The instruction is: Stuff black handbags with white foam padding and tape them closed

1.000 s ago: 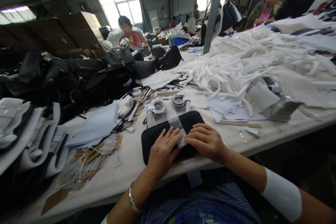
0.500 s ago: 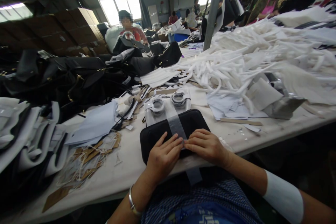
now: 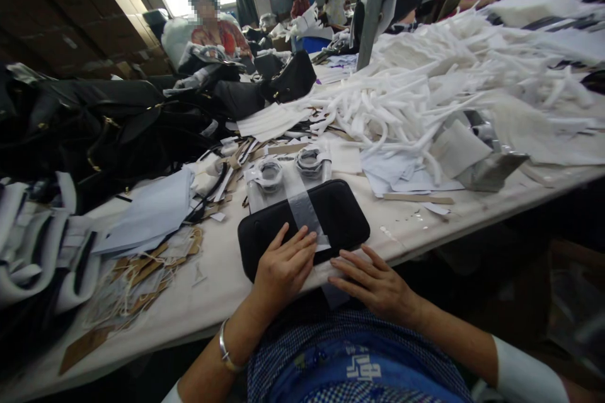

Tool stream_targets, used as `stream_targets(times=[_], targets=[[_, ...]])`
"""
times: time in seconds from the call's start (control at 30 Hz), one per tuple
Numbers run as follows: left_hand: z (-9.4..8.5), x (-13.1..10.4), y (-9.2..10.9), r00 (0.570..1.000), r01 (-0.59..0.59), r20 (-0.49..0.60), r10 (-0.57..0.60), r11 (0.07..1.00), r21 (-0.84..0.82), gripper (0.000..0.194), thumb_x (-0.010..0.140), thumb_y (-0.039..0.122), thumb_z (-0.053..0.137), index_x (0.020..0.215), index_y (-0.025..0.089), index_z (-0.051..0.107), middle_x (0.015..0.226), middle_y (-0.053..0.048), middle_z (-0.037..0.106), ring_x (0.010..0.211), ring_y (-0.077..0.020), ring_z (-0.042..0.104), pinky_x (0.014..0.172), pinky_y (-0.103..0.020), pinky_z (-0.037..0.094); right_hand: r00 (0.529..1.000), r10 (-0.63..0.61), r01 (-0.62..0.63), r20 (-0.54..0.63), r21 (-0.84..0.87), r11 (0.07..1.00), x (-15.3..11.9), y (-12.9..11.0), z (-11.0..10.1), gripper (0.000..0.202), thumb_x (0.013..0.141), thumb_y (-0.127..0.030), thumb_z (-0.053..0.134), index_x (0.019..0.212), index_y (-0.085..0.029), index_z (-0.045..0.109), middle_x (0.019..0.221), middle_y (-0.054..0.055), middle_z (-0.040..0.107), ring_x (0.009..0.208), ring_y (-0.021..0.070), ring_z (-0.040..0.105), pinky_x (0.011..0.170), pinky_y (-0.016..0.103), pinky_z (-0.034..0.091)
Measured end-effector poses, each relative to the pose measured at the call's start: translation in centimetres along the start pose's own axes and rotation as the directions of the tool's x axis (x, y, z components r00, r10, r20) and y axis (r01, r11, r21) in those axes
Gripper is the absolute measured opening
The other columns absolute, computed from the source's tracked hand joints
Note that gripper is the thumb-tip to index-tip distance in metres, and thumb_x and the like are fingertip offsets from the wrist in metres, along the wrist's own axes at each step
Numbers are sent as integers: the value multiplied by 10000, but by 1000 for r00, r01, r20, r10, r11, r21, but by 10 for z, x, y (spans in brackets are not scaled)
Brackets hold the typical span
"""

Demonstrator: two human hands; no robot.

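Note:
A flat black bag with rounded corners lies near the table's front edge. Across its middle runs a clear plastic strip. My left hand rests flat on the bag's near side, fingers stretched towards the strip. Just off the bag's near edge, my right hand is spread over the table's front edge and holds nothing. Behind the bag, two wrapped coiled handles lie on pale sheeting.
Black bags are heaped at the left. White strips pile up at the right. Blue-white sheets and brown tags with strings lie left of the bag. A person sits across the table; a metal post rises behind.
My right hand has come off the bag and moved towards me, its fingers now spread. My left hand stays on the bag. The whole view has shifted a little.

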State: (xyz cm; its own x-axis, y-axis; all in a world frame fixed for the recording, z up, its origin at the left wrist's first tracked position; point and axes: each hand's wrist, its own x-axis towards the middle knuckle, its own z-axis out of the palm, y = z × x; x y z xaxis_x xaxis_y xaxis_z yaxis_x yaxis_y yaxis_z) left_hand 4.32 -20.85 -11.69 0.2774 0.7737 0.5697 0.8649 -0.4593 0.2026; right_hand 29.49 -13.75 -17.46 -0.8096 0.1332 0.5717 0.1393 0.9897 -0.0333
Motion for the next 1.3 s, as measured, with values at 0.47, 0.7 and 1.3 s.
stream_targets(times=[0.47,0.7,1.3], targets=[[1,-5,7,1000,5,-4,-5,1000,27,179,943,117,563,1071,177,673,1199,-65,722,1195,-226,639,1149,-486,406,969,112,-41,-219,304,952,21,-14,8,267,967,-117,491,1159,-156,673,1088,92,763,1089,181,693,1010,396,543],[3,-9,9,1000,5,-1,-5,1000,27,159,943,112,556,1040,167,670,1196,-70,724,1182,-217,647,1154,-470,400,966,100,-19,-237,319,948,25,-11,6,262,971,-114,473,1129,-147,679,1059,97,767,1062,172,701,978,367,557],[-13,8,7,984,21,174,-27,999,38,176,993,214,486,1050,177,648,1137,-43,741,1077,-183,695,1046,-391,509,978,94,-49,-188,231,972,41,-1,15,262,914,-13,451,1069,-131,626,1228,133,707,1239,171,606,1141,397,432]])
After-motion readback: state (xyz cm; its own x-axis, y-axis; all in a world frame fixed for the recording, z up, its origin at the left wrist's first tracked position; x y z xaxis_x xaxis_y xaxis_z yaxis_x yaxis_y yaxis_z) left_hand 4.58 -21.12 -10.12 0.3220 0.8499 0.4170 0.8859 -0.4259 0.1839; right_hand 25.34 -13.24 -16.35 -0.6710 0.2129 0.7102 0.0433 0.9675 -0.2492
